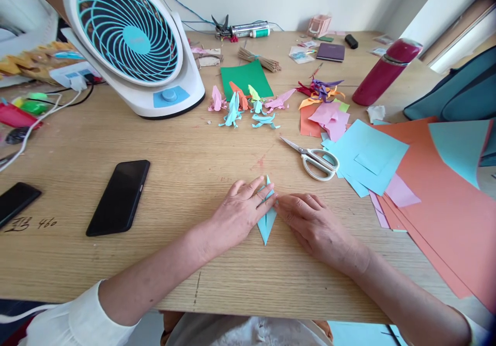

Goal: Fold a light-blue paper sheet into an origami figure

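A small light blue folded paper (266, 227), a narrow diamond with a slit down its middle, lies on the wooden table in front of me. My left hand (242, 209) rests over its upper part, fingers spread and fingertips pressing on it. Beside the right edge of the paper is my right hand (310, 222), its fingers curled together and their tips at the paper's edge. Whether those fingertips pinch the paper is hidden. Part of the paper's upper half is covered by my left fingers.
White-handled scissors (320, 163) lie beyond my right hand, near blue paper sheets (387, 147) and large orange sheets (461, 206). Folded paper figures (233, 109) stand ahead. A phone (118, 198) and a fan (134, 36) are left; a red flask (383, 75) is back right.
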`<action>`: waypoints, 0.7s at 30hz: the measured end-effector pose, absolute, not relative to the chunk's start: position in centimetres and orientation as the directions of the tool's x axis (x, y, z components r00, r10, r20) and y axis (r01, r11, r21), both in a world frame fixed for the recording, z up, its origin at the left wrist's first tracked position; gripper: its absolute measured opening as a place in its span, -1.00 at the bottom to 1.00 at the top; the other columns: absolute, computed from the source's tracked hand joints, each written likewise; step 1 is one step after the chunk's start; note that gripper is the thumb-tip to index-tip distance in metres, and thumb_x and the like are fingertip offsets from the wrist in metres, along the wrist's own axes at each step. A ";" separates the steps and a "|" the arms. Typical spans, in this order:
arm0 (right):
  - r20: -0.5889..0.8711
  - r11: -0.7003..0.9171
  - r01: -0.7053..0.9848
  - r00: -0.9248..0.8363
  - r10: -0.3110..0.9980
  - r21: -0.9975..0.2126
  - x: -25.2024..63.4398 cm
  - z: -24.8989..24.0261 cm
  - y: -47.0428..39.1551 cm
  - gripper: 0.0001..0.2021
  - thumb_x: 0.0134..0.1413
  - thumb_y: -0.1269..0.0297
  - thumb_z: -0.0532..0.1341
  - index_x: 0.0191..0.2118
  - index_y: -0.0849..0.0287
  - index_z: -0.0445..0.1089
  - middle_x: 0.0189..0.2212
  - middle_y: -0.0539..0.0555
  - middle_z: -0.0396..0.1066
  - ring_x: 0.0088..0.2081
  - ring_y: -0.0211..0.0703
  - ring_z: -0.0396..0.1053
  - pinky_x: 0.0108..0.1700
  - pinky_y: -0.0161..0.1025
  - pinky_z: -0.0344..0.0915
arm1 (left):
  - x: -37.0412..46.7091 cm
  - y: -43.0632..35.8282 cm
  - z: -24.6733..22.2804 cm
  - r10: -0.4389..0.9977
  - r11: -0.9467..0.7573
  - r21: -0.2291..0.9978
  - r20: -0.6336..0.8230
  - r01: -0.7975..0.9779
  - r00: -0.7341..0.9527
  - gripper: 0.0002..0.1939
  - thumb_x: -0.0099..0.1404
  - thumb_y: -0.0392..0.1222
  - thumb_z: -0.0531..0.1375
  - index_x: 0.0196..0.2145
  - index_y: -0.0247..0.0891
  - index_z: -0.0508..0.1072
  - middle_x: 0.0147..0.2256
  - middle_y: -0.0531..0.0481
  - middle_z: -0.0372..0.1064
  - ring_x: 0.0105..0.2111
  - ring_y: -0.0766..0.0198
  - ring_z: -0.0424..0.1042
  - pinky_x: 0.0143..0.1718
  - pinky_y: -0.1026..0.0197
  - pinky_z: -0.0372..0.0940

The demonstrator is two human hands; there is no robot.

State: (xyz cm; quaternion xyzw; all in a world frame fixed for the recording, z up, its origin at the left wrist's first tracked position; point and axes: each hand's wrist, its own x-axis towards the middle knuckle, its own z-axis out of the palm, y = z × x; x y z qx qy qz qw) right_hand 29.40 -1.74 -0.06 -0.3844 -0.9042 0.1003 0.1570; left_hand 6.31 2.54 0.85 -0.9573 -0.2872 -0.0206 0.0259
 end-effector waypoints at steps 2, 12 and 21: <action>0.202 0.690 0.666 -0.662 0.722 -0.282 29.3 -0.1 -1.9 -0.60 0.32 0.45 0.03 0.22 0.14 0.27 0.11 0.20 0.35 0.08 0.10 0.30 0.06 0.10 0.32 | 6.3 2.6 0.9 0.557 -0.830 -0.007 0.046 0.558 0.829 -0.52 0.39 -0.43 -0.03 0.23 -0.25 0.25 0.31 -0.15 0.11 0.32 -0.06 0.00 0.14 -0.20 0.09; 0.195 0.697 0.666 -0.671 0.715 -0.265 29.1 0.3 -1.8 -0.60 0.30 0.51 0.01 0.20 0.26 0.27 0.09 0.23 0.37 0.00 0.03 0.33 0.01 0.03 0.33 | 6.1 3.4 0.8 0.587 -0.809 0.088 0.093 0.581 0.804 -0.56 0.41 -0.41 -0.03 0.18 -0.21 0.31 0.28 -0.19 0.17 0.30 -0.04 0.08 0.18 -0.25 0.02; 0.175 0.703 0.667 -0.683 0.709 -0.246 29.2 0.5 -1.8 -0.60 0.30 0.51 0.01 0.21 0.32 0.24 0.13 0.21 0.34 0.06 0.01 0.29 0.03 -0.03 0.26 | 6.5 4.7 1.3 0.583 -0.812 0.128 0.149 0.570 0.798 -0.62 0.39 -0.46 -0.03 0.07 -0.24 0.37 0.13 -0.15 0.38 0.11 0.12 0.34 0.26 -0.26 -0.14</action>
